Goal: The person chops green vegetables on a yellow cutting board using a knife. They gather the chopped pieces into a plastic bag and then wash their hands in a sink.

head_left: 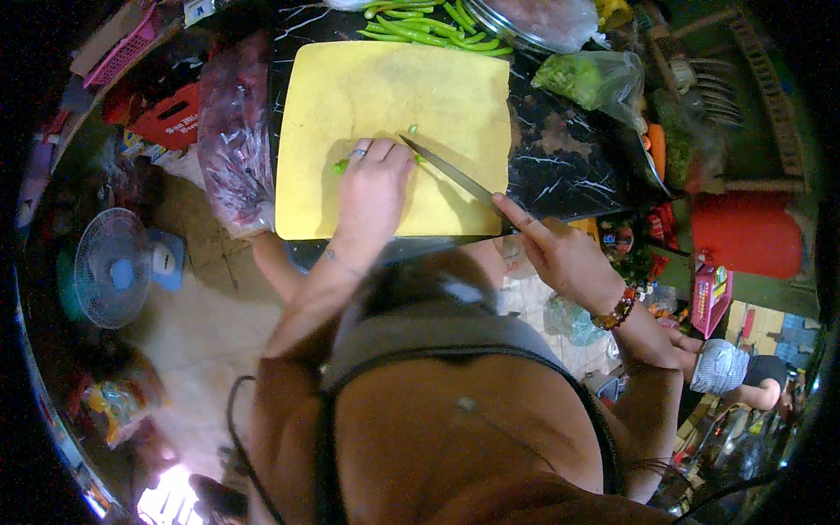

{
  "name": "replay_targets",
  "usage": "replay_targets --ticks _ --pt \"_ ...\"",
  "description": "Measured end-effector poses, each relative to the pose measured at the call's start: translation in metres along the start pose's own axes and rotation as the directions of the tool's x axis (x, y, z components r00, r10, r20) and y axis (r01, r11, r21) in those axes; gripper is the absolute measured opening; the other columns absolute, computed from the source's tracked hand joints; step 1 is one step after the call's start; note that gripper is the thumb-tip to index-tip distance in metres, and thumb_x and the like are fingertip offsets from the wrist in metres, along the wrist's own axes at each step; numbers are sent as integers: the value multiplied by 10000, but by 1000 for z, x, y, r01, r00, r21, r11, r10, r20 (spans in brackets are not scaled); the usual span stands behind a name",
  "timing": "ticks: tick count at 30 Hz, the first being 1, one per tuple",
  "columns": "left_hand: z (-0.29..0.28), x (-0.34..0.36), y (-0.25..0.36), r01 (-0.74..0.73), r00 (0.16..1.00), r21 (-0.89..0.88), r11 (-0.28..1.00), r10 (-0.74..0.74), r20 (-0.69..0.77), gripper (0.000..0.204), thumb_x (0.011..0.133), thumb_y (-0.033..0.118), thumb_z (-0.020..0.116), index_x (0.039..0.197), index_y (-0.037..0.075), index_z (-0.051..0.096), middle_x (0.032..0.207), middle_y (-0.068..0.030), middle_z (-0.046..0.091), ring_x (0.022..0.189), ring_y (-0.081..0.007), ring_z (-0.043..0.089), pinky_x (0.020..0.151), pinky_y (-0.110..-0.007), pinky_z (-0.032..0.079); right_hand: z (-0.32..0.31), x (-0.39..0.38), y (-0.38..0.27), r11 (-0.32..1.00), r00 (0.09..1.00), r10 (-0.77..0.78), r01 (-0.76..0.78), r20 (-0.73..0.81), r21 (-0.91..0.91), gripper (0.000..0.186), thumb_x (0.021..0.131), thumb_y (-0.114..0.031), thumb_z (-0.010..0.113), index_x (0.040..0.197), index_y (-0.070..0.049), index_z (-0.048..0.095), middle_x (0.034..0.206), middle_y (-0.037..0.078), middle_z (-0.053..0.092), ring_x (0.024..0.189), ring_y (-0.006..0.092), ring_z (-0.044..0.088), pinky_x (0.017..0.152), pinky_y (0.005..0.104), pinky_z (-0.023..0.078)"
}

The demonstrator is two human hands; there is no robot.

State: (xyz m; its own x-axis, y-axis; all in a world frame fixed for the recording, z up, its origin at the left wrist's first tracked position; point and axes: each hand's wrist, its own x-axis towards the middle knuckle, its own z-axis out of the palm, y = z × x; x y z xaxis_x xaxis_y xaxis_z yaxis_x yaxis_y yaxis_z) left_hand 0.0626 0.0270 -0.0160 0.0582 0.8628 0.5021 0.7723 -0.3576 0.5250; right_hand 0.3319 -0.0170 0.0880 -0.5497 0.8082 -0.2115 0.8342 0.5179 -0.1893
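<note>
Green chili (340, 166) is lying under the left hand (374, 182), which is holding it down on a yellow cutting board (394, 87). The right hand (567, 261) is gripping a knife (457, 179) just beside; more chilies (420, 33) are lying beyond both hands.

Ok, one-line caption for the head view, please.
Left hand steadying a green pepper on a yellow cutting board, right hand holding a knife close by.
</note>
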Motion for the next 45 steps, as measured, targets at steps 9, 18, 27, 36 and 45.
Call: replay_targets --ticks 9,18,27,36,45 --pt "-3 1 3 12 1000 -17 1000 -12 19 109 788 69 722 885 37 683 926 -137 655 898 -347 603 808 -436 498 21 29 -13 999 1000 -4 5 12 -44 852 857 -169 690 1570 -332 253 741 186 642 608 368 667 521 468 552" --pt "-8 -3 -4 19 1000 42 999 -18 -12 119 780 53 713 897 53 692 960 -127 659 923 -350 598 834 -428 494 14 34 -6 982 1000 -24 23 2 186 706 945 -118 566 1565 -310 288 692 187 583 562 349 619 569 467 535" --pt "-9 -3 -4 41 999 1 999 -41 -3 105 798 40 700 901 41 679 952 -140 656 931 -355 599 835 -431 494 4 5 -7 986 1000 -19 16 -17 -168 634 977 -225 558 1546 -355 311 700 169 611 518 332 633 438 442 515" --pt "-10 -4 -3 51 999 14 999 -51 16 107 798 34 695 903 40 678 956 -137 654 938 -357 597 834 -436 491 9 -7 4 998 999 -35 36 28 -44 672 955 -161 556 1561 -298 300 687 171 609 485 320 603 428 440 504" --pt "-11 -2 -1 28 1000 28 999 -28 10 114 794 43 701 907 57 689 941 -128 648 933 -349 595 829 -436 489 30 80 -14 995 996 -88 87 -30 -39 824 896 -91 601 1586 -303 203 749 185 628 607 365 654 546 454 549"
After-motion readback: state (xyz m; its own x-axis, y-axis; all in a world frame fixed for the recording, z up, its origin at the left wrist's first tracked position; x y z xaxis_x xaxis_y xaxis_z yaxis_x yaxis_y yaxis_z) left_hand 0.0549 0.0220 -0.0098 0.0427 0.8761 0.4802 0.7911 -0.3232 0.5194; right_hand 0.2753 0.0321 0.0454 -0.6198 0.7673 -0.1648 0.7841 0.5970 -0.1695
